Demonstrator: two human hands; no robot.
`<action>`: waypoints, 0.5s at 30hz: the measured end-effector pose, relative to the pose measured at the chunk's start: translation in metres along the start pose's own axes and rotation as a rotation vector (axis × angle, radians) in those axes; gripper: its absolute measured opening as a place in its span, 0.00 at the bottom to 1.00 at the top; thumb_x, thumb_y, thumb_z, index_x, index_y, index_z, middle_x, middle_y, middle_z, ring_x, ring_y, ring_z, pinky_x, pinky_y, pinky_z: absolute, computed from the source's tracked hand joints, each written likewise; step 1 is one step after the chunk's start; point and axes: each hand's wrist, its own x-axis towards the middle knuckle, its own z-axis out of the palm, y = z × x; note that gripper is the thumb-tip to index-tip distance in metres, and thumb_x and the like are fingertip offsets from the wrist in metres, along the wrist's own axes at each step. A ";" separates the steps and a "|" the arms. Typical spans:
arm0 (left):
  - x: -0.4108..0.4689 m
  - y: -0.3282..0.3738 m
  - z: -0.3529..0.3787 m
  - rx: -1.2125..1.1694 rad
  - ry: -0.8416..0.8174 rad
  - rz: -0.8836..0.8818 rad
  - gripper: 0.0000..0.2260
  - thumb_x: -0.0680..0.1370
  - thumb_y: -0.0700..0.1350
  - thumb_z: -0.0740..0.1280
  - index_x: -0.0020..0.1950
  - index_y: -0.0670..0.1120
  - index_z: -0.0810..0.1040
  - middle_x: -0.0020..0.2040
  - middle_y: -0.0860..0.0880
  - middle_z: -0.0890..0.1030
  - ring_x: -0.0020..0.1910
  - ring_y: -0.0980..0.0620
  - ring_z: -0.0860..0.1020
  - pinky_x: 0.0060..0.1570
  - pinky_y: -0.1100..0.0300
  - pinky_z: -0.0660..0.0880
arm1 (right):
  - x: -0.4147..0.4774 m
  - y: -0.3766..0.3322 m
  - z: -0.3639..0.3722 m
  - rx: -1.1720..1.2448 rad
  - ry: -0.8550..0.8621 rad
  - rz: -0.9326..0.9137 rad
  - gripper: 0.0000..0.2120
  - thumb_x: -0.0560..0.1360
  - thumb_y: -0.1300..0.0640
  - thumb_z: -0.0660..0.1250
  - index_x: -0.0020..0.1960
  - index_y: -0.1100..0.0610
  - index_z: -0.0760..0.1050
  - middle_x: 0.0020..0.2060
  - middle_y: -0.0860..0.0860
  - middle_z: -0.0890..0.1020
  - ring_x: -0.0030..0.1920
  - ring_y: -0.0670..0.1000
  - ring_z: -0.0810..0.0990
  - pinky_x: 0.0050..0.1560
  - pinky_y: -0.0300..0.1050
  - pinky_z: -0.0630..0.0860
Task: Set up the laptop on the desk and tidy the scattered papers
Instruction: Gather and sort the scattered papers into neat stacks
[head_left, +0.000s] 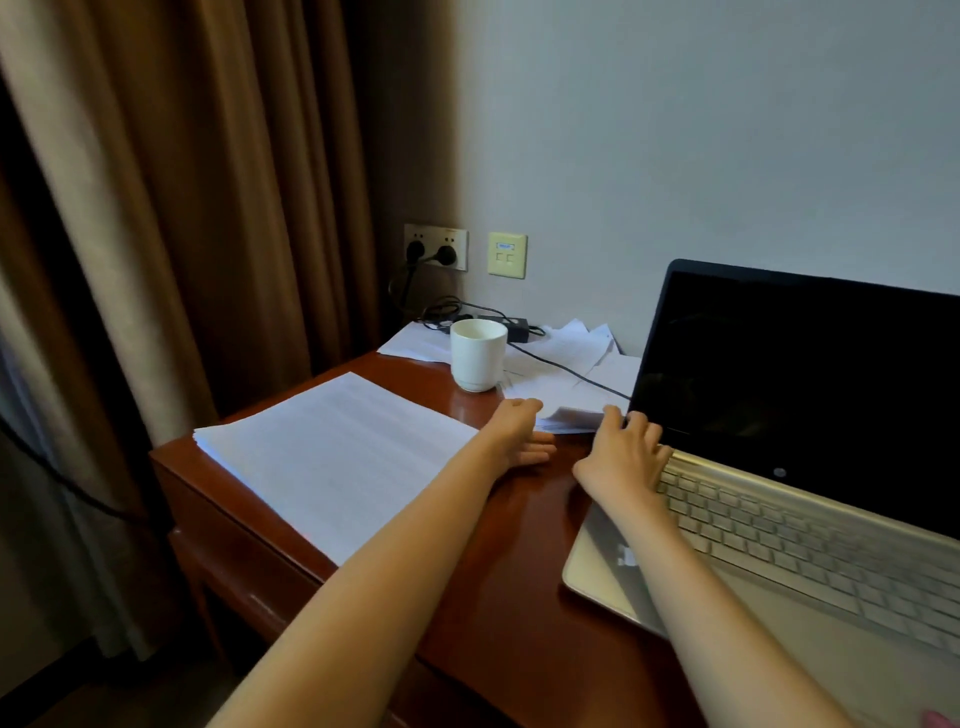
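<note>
Two hands are out just left of the laptop (779, 519), which stands open on the bench (519, 545) with its screen dark. The loose sheets (571, 364) are heaped off the laptop's far-left corner. The heap's long axis runs sideways along the wall, and its near edge lies straight ahead of both hands.

The right hand (628, 452) is the nearer. It reaches over the laptop's left hinge corner with bent fingers whose tips are at the edge of the closest sheet. Whether its grip has closed on paper, I cannot tell. The left hand (519, 436) lies on the bench further left of the laptop, its grip wide, fingers straight, holding nothing.

Count:
- one laptop
- one neat stack (332, 457), well left of the laptop
- several loose sheets, too overlapped to number
- one cup (478, 353), left of the heap
- one adapter (501, 325)
- one cable (566, 370)

The cable crosses the heap to the laptop's left side. The next pull probably has to slide the sheets out from under it.
</note>
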 end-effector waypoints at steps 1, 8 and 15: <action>0.005 -0.003 0.006 -0.077 0.004 -0.027 0.21 0.83 0.47 0.54 0.75 0.45 0.57 0.65 0.35 0.72 0.59 0.39 0.77 0.53 0.53 0.75 | -0.001 0.001 0.001 -0.011 0.012 0.010 0.29 0.72 0.58 0.65 0.70 0.55 0.58 0.68 0.58 0.62 0.68 0.59 0.61 0.65 0.51 0.60; 0.037 -0.004 0.027 -0.227 -0.051 -0.017 0.18 0.82 0.47 0.57 0.70 0.40 0.66 0.67 0.40 0.71 0.44 0.46 0.78 0.48 0.56 0.77 | 0.003 0.005 0.009 -0.065 0.076 -0.005 0.25 0.73 0.60 0.65 0.68 0.55 0.60 0.65 0.57 0.65 0.65 0.58 0.63 0.63 0.49 0.61; 0.034 0.018 0.031 -0.223 -0.024 0.021 0.13 0.82 0.44 0.55 0.42 0.39 0.69 0.40 0.42 0.72 0.36 0.49 0.74 0.33 0.62 0.76 | 0.005 0.002 0.010 -0.052 0.135 -0.063 0.29 0.72 0.63 0.66 0.69 0.54 0.58 0.65 0.56 0.64 0.65 0.57 0.63 0.62 0.49 0.61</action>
